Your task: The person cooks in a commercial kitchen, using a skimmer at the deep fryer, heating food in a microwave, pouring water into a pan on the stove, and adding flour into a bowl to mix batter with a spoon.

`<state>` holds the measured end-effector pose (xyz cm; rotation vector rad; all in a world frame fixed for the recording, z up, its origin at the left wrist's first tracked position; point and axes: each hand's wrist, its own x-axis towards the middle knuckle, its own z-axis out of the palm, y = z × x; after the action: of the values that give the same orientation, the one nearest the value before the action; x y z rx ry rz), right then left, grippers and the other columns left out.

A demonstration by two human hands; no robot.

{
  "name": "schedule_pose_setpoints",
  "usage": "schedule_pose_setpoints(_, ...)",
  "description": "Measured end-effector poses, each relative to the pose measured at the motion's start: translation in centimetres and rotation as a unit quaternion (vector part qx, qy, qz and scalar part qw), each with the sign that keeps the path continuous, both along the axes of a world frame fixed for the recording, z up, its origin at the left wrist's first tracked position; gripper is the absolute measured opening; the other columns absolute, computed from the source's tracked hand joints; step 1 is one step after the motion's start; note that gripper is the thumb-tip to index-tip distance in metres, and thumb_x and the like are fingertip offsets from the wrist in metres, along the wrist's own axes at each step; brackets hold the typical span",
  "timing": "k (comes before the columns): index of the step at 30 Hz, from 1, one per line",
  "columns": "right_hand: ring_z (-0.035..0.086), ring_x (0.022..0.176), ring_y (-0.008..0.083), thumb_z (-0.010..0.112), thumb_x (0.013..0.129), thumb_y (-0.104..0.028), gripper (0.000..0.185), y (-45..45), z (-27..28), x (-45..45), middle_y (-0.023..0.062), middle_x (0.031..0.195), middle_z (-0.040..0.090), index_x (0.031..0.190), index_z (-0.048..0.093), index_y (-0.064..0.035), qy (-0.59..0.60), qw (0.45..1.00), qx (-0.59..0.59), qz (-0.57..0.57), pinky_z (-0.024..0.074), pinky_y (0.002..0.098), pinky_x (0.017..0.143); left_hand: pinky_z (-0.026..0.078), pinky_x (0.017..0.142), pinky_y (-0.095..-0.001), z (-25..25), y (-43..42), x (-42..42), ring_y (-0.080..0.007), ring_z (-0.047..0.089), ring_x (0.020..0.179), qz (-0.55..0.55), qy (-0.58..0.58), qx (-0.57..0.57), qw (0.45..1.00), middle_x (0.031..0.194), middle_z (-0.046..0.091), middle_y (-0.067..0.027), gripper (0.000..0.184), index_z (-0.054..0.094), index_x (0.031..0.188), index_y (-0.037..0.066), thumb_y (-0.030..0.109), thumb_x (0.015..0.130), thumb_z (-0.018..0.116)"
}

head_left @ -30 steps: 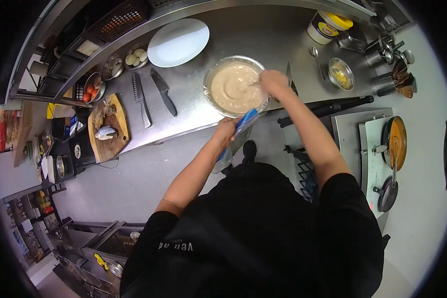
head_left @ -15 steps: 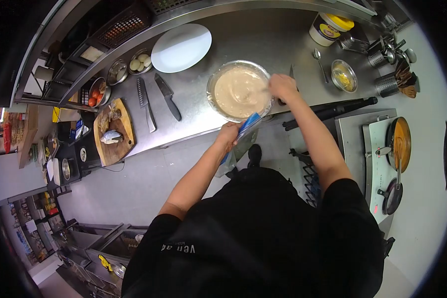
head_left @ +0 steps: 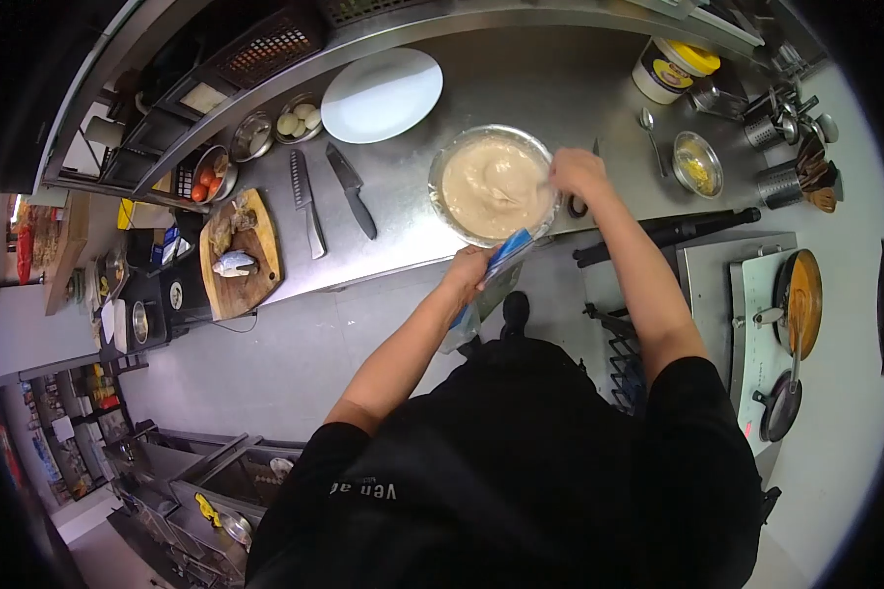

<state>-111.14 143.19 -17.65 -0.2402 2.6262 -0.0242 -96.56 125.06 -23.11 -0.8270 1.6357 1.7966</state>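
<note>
A metal bowl [head_left: 440,196] of thick beige cream stands near the counter's front edge. Over its right rim, my right hand [head_left: 578,173] is closed, seemingly around a slim utensil whose kind I cannot make out. Swirl marks show in the cream [head_left: 491,177] beside that hand. My left hand [head_left: 469,268] grips a clear plastic bag [head_left: 509,250] with blue on it, just below the bowl's front rim. The bag's upper end is close to the rim, and its lower part hangs in front of the counter. Scissors [head_left: 578,206] lie partly hidden behind my right hand.
Left of the bowl are a white plate [head_left: 383,95], two knives [head_left: 352,191] and a wooden board [head_left: 255,280] with food. To the right are a spoon [head_left: 653,142], a small metal bowl [head_left: 697,165], a yellow-lidded tub [head_left: 670,71] and pans [head_left: 803,304] on a hob.
The whole view has shifted slightly, moving the counter items rightward in the picture. Both hands keep their grips, and the swirl in the cream has changed shape.
</note>
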Motion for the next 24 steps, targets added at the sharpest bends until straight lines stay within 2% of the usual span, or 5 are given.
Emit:
schedule_pose_setpoints(2, 0.064, 0.084, 0.0272, 0.067, 0.069, -0.036, 0.027, -0.1, -3.2, -1.2, 0.0101, 0.089, 0.067, 0.088, 0.071, -0.0173, 0.152, 0.987, -0.046, -0.003, 0.0503, 0.0389, 0.072, 0.020, 0.028, -0.0240, -0.5, -0.2, 0.0, -0.0073, 0.031, 0.030, -0.042, 0.019, 0.038, 0.998, 0.049, 0.050, -0.0002, 0.031, 0.053, 0.066, 0.005, 0.029, 0.084, 0.065)
schedule_pose_setpoints(10, 0.061, 0.100, 0.0292, 0.066, 0.073, -0.031, 0.038, -0.5, -1.8, -0.8, 0.0155, 0.105, 0.063, 0.101, 0.065, -0.0054, 0.076, 0.997, -0.031, 0.005, 0.0492, 0.0414, 0.081, 0.019, 0.028, -0.0248, -0.8, 0.5, -0.1, -0.0081, 0.030, 0.030, -0.041, 0.014, 0.032, 0.999, 0.048, 0.049, -0.0006, 0.029, 0.057, 0.069, 0.005, 0.028, 0.084, 0.064)
schedule_pose_setpoints(16, 0.064, 0.087, 0.0298, 0.062, 0.076, -0.028, 0.026, 0.4, 1.0, 0.0, 0.0168, 0.091, 0.066, 0.088, 0.069, -0.0062, 0.014, 1.000, -0.016, 0.003, 0.0504, 0.0411, 0.073, 0.021, 0.030, -0.0252, -1.3, 0.0, -0.1, -0.0081, 0.031, 0.032, -0.029, 0.015, 0.017, 0.999, 0.051, 0.049, -0.0005, 0.027, 0.056, 0.072, 0.005, 0.027, 0.085, 0.063)
schedule_pose_setpoints(18, 0.065, 0.084, 0.0283, 0.068, 0.070, -0.031, 0.031, -0.6, -3.5, -1.0, 0.0141, 0.087, 0.067, 0.090, 0.069, -0.0070, 0.168, 0.985, -0.032, 0.014, 0.0510, 0.0395, 0.072, 0.020, 0.030, -0.0257, -1.1, 0.3, -0.1, -0.0086, 0.030, 0.031, -0.045, 0.008, 0.016, 0.999, 0.050, 0.049, -0.0009, 0.028, 0.056, 0.072, 0.004, 0.027, 0.085, 0.062)
schedule_pose_setpoints(24, 0.062, 0.097, 0.0277, 0.059, 0.075, -0.015, 0.025, -0.5, 2.5, 0.1, 0.0164, 0.101, 0.064, 0.096, 0.067, -0.0041, -0.003, 1.000, 0.005, 0.010, 0.0500, 0.0389, 0.077, 0.019, 0.030, -0.0264, -0.4, 0.1, -0.1, -0.0094, 0.028, 0.029, -0.044, 0.019, 0.010, 0.999, 0.044, 0.046, -0.0003, 0.035, 0.057, 0.059, 0.005, 0.027, 0.087, 0.061)
